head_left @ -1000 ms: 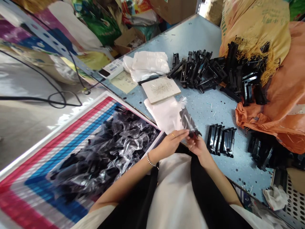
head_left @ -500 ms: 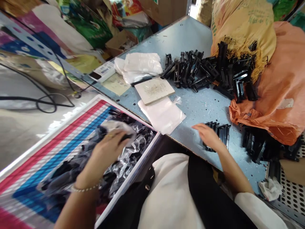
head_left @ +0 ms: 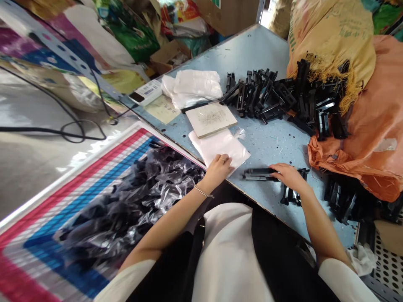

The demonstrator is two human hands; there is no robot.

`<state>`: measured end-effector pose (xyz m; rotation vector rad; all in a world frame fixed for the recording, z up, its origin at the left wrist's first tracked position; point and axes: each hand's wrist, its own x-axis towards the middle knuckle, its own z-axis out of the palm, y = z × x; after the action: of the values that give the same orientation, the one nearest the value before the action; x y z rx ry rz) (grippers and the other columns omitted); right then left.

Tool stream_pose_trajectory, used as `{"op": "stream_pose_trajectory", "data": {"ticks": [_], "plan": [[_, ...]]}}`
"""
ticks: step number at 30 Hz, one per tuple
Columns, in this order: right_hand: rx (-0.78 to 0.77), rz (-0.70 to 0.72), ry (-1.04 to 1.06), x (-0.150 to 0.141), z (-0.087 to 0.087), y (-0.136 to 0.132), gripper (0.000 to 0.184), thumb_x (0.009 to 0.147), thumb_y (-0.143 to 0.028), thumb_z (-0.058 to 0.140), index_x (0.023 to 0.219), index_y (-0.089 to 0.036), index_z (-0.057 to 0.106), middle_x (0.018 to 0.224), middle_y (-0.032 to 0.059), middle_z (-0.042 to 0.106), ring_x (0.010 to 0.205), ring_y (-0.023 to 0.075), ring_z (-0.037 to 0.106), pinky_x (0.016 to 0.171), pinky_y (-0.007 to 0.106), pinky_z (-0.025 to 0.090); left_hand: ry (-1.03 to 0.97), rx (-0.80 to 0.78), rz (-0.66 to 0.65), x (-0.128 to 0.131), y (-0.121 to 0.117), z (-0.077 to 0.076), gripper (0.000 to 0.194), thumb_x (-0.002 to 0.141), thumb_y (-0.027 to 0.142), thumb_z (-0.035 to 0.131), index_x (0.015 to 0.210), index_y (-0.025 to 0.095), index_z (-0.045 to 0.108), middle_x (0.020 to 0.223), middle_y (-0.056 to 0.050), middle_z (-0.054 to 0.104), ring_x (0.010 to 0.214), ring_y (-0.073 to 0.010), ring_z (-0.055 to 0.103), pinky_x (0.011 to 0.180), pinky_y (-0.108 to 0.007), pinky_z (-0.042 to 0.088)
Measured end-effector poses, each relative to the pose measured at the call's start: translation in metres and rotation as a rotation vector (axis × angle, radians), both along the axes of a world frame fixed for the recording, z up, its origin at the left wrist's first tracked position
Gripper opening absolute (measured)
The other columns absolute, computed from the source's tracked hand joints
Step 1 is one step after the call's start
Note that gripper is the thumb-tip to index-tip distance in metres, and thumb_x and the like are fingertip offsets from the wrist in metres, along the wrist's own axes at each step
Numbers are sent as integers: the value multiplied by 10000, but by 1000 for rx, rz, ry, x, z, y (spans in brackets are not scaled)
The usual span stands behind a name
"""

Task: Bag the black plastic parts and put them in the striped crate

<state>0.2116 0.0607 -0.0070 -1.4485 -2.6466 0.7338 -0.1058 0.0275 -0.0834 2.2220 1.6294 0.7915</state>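
My left hand is on the near part of a stack of clear plastic bags, its fingers curled and closed on the bag edge. A thin board weighs down the far side of that stack. With my right hand I grip a pair of long black plastic parts, slightly blurred and pointing left above the table. Below that hand, a small row of the same black parts lies on the table. To the left, a striped lined crate is heaped with bagged black parts.
A loose pile of black parts spills from a yellow sack on the blue-grey table. An orange sack stands at the right. Folded white bags and a white box lie at the table's left edge.
My left hand has moved right from above the crate to the bag stack, and the bag it carried is gone from it. My right hand has taken a pair of black parts from the small row.
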Motion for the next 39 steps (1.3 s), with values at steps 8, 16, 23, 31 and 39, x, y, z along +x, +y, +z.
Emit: {"op": "stream_pose_trajectory", "data": {"ticks": [8, 16, 23, 31, 39], "plan": [[-808, -588, 929, -32, -38, -43, 326, 774, -488, 720, 817, -164, 732, 662, 41, 696, 568, 149, 595, 520, 248, 434, -503, -515, 141, -28, 44, 9, 245, 812, 381, 646, 686, 171, 625, 584, 10, 580, 566, -132, 530, 566, -261, 451], [-1551, -693, 1292, -93, -70, -69, 232, 777, -355, 774, 861, -152, 701, 802, 65, 705, 617, 109, 563, 466, 185, 401, -772, -503, 258, -24, 45, 4, 174, 674, 177, 654, 757, 192, 502, 641, 29, 626, 517, -110, 554, 516, -231, 448], [-1835, -706, 1375, -100, -87, -69, 266, 899, -361, 662, 931, -97, 655, 632, -30, 492, 511, 63, 359, 404, 115, 361, -194, -37, 19, -34, 28, 10, 352, 876, 73, 404, 1063, 149, 692, 1196, -136, 708, 1116, -247, 664, 1007, -455, 524], [-1739, -505, 1567, -107, -74, -73, 284, 907, -417, 661, 877, -140, 610, 545, -91, 321, 472, 62, 248, 374, 108, 300, -144, 189, -305, 11, -38, 37, 631, 943, 18, 341, 1543, 211, 330, 1464, -136, 537, 1301, -210, 569, 1065, -395, 532], [-1759, -372, 1634, -117, -56, -93, 322, 814, -450, 735, 842, -147, 631, 490, -117, 237, 447, 57, 138, 352, 113, 208, -285, 291, -158, -1, -52, 41, 667, 971, 45, 397, 1576, 290, 263, 1494, -116, 503, 1366, -203, 517, 1140, -363, 475]]}}
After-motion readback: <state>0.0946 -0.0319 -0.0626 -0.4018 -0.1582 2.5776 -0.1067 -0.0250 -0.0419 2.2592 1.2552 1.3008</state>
